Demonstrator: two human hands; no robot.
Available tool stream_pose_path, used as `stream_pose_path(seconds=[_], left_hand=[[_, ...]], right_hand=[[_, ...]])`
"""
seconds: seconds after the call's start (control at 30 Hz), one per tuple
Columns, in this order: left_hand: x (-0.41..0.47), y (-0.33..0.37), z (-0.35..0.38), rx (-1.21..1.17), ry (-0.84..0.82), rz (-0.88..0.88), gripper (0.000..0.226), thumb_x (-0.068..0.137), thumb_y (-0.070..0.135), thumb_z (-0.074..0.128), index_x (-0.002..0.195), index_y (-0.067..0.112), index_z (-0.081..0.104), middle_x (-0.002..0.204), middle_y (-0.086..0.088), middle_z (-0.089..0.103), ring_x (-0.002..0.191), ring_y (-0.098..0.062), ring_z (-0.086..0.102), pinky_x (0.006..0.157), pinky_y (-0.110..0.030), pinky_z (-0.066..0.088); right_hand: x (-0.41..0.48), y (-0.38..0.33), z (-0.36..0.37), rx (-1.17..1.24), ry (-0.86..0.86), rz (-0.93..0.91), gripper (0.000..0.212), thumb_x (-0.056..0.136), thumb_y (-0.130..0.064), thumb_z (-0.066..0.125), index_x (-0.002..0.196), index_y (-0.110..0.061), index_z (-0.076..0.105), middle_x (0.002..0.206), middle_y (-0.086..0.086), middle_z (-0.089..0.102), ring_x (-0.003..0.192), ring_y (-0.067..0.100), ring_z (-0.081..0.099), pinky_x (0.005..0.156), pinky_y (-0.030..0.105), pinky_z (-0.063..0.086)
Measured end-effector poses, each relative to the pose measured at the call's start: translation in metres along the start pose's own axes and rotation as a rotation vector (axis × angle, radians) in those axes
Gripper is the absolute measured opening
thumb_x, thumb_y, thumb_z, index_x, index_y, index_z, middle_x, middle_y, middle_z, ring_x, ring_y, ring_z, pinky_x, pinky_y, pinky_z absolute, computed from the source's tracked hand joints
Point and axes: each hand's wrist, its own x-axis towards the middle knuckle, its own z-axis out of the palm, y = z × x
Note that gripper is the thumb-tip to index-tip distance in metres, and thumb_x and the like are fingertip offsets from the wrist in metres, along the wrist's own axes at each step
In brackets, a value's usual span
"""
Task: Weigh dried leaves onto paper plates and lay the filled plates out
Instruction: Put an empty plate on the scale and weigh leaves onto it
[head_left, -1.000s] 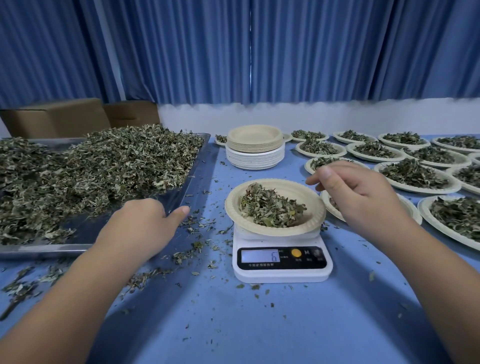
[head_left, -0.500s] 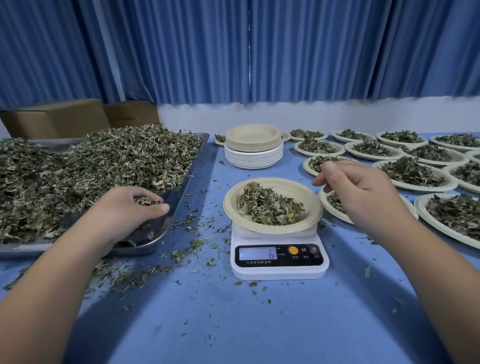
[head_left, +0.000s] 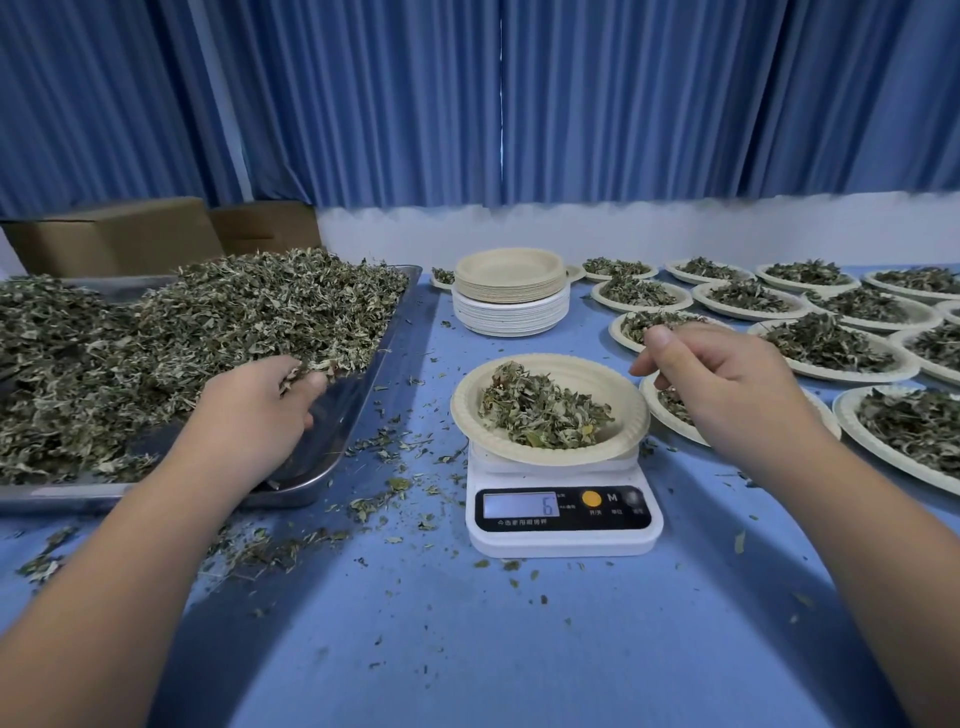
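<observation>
Topping the scale, a paper plate holds dried leaves.

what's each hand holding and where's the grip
The left hand grips a clump of dried leaves between thumb and fingers, at the pile's edge. The right hand is curled; any hold cannot be told.

Workroom for bulk portioning. Table under blue cloth; blue curtains across whole back. Big metal tray heaped with dried leaves, small digital scale, stack of paper plates, many filled plates in rows at right. Cardboard boxes behind tray.
</observation>
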Motion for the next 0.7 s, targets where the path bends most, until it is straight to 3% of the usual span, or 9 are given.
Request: stream_pose_path(seconds=[0.07,0.17,0.3,0.4,0.53,0.7], left_hand=[[-0.001,0.0,-0.001,0.083,0.007,0.022,0.044,0.098,0.045,0.044,0.121,0.011,0.058,0.068,-0.002,0.063,0.051,-0.019,0.056,0.044,-0.025,0.036],[-0.003,0.006,-0.002,0.133,0.055,0.073,0.048,0.096,0.051,0.039,0.082,0.007,0.053,0.063,-0.012,0.058,0.055,-0.025,0.055,0.047,-0.029,0.034],[-0.011,0.025,-0.002,0.054,0.113,0.237,0.044,0.097,0.046,0.043,0.069,0.016,0.058,0.052,-0.004,0.054,0.047,-0.015,0.049,0.046,-0.028,0.028],[-0.018,0.05,0.005,-0.049,0.115,0.382,0.039,0.096,0.04,0.048,0.066,0.019,0.057,0.047,0.006,0.047,0.043,-0.003,0.044,0.043,-0.018,0.028],[-0.016,0.097,0.013,-0.159,0.073,0.53,0.035,0.097,0.039,0.048,0.067,0.023,0.056,0.049,0.016,0.053,0.046,0.003,0.045,0.047,-0.013,0.033],[-0.006,0.156,0.033,-0.124,-0.073,0.661,0.032,0.1,0.041,0.042,0.083,0.022,0.06,0.065,0.007,0.055,0.051,0.001,0.048,0.047,-0.014,0.035]], right_hand=[[0.0,0.0,0.0,-0.006,-0.003,-0.007,0.036,0.097,-0.036,0.05,0.069,-0.025,0.069,0.071,-0.014,0.061,0.07,0.002,0.055,0.064,0.017,0.039],[0.001,0.001,-0.001,-0.018,-0.003,-0.002,0.036,0.097,-0.037,0.05,0.069,-0.025,0.068,0.066,-0.017,0.06,0.072,0.004,0.056,0.061,0.016,0.038],[0.0,-0.001,-0.001,0.0,0.009,0.002,0.035,0.097,-0.037,0.051,0.068,-0.027,0.068,0.064,-0.016,0.058,0.066,-0.001,0.054,0.054,0.007,0.033],[0.001,-0.002,-0.003,0.02,0.021,0.006,0.034,0.097,-0.036,0.051,0.071,-0.023,0.07,0.067,-0.019,0.06,0.064,-0.006,0.053,0.054,0.004,0.033],[0.002,0.0,-0.005,0.016,0.012,0.032,0.036,0.097,-0.035,0.051,0.073,-0.018,0.071,0.064,-0.029,0.059,0.065,-0.009,0.053,0.053,0.003,0.033],[0.003,0.003,-0.009,0.037,0.037,0.047,0.036,0.097,-0.036,0.05,0.071,-0.021,0.07,0.061,-0.031,0.059,0.061,-0.011,0.053,0.053,0.003,0.033]])
